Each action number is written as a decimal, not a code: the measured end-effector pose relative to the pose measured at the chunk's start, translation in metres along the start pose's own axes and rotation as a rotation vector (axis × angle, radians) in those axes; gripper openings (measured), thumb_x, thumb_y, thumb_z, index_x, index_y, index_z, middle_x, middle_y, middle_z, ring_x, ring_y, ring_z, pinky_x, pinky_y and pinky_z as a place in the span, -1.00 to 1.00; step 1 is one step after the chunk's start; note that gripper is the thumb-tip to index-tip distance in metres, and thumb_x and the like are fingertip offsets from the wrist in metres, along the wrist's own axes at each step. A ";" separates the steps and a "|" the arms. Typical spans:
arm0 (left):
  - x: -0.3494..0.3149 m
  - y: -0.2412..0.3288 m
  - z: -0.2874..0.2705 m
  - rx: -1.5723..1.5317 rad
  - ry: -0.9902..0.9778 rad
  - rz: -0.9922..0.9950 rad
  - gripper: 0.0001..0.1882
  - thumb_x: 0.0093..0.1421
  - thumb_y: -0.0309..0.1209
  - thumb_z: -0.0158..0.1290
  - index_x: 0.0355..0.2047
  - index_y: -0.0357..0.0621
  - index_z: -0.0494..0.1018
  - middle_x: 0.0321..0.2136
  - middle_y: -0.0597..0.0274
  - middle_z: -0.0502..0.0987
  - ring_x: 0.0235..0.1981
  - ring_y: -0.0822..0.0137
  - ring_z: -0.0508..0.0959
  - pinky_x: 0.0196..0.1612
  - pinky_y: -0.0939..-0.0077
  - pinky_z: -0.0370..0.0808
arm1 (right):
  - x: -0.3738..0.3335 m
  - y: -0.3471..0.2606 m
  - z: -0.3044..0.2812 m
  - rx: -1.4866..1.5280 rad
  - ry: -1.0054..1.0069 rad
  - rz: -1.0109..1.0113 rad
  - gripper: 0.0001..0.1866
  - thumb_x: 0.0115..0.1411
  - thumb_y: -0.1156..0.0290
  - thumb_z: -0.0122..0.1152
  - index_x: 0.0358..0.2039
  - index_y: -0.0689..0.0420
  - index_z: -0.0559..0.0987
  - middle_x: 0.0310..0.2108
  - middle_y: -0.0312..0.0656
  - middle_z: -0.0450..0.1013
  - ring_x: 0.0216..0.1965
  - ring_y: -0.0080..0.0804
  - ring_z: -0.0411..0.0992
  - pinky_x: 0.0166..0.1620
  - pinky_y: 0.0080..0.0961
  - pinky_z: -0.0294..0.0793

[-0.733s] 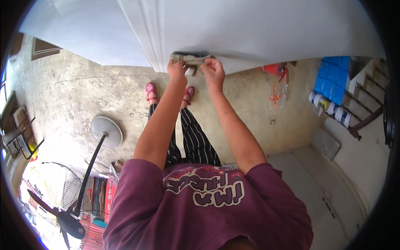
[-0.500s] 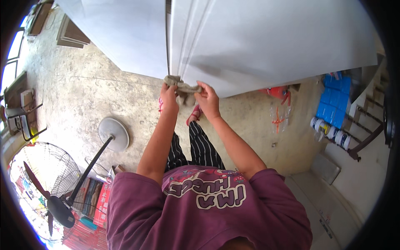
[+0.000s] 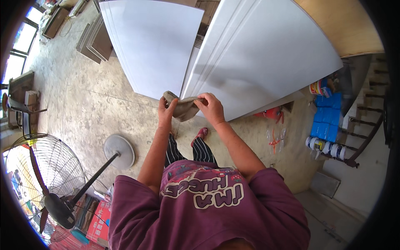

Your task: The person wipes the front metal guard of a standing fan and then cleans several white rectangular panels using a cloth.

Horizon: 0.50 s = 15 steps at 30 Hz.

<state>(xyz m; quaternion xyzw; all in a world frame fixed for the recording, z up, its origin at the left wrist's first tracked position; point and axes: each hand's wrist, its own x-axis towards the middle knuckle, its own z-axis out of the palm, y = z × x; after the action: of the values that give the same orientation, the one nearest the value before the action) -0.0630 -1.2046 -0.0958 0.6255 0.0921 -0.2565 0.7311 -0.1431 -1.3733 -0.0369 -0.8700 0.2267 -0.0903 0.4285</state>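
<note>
A grey-brown cloth (image 3: 185, 110) is stretched between my two hands, above the floor and in front of the panels. My left hand (image 3: 167, 112) pinches one end of it, with part of the cloth bunched over the fingers. With thumb and fingers my right hand (image 3: 212, 110) grips the opposite end. Beyond the hands stand two large white panels, a left one (image 3: 152, 41) and a wider right one (image 3: 262, 54), with a narrow gap between them. The cloth overlaps the right panel's near corner in view; whether it touches cannot be made out.
A standing fan (image 3: 58, 204) with a round base (image 3: 119, 151) is at my left. Brown boards (image 3: 96, 39) lean at the far left. To the right are blue packages (image 3: 327, 116), white tubs (image 3: 327, 148), a red object (image 3: 273, 113) and a stair railing (image 3: 371, 143).
The cloth, bunched up before, is now spread wider between my hands. Both hands sit lower in the picture, and the view has shifted so more of the panels shows.
</note>
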 end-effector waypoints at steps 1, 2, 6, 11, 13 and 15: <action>0.003 0.008 -0.005 -0.053 -0.046 0.011 -0.50 0.11 -0.40 0.12 0.04 -0.23 0.26 -0.15 0.18 0.45 -0.12 0.38 0.44 -0.05 0.55 0.37 | 0.007 -0.013 -0.001 0.014 0.012 -0.008 -0.78 0.04 0.26 0.27 -0.35 0.08 0.52 -0.42 -0.26 0.45 -0.44 -0.39 0.47 -0.35 -0.50 0.45; 0.005 0.017 -0.011 -0.105 -0.094 0.019 -0.49 0.11 -0.40 0.12 0.06 -0.23 0.25 -0.13 0.18 0.45 -0.09 0.38 0.43 -0.03 0.54 0.36 | 0.012 -0.023 0.000 0.014 0.027 -0.008 -0.79 0.04 0.26 0.27 -0.36 0.08 0.52 -0.42 -0.28 0.45 -0.45 -0.45 0.47 -0.35 -0.53 0.46; 0.019 0.041 -0.032 -0.196 -0.218 0.101 -0.47 0.11 -0.45 0.10 0.09 -0.23 0.21 -0.11 0.19 0.45 -0.08 0.39 0.44 -0.04 0.53 0.37 | 0.029 -0.057 0.003 0.023 0.108 -0.034 -0.80 0.02 0.31 0.30 -0.35 0.08 0.52 -0.42 -0.30 0.46 -0.45 -0.48 0.47 -0.35 -0.56 0.46; 0.041 0.066 -0.046 0.187 0.035 0.321 -0.57 0.07 -0.48 0.14 -0.04 -0.23 0.34 -0.34 0.25 0.53 -0.30 0.48 0.48 -0.23 0.59 0.42 | 0.045 -0.086 0.011 0.053 0.162 -0.043 -0.81 0.01 0.35 0.31 -0.35 0.07 0.53 -0.43 -0.31 0.47 -0.45 -0.51 0.46 -0.36 -0.58 0.45; 0.044 0.080 -0.045 0.193 0.108 0.375 -0.57 0.03 -0.42 0.18 -0.07 -0.22 0.38 -0.38 0.22 0.52 -0.35 0.46 0.47 -0.25 0.55 0.43 | 0.049 -0.094 0.016 0.051 0.173 -0.019 -0.81 0.00 0.35 0.32 -0.36 0.07 0.53 -0.45 -0.32 0.48 -0.46 -0.51 0.45 -0.36 -0.59 0.45; 0.053 0.086 -0.050 0.368 0.241 0.427 -0.60 -0.04 -0.41 0.20 -0.14 -0.15 0.43 -0.38 0.17 0.50 -0.34 0.31 0.44 -0.22 0.42 0.41 | 0.052 -0.106 0.018 0.046 0.179 -0.022 -0.81 0.00 0.33 0.32 -0.37 0.07 0.54 -0.46 -0.32 0.48 -0.46 -0.52 0.45 -0.37 -0.58 0.44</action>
<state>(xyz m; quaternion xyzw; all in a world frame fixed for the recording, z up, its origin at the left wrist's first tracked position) 0.0335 -1.1624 -0.0549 0.7787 -0.0034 -0.0332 0.6265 -0.0571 -1.3293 0.0330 -0.8507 0.2525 -0.1776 0.4255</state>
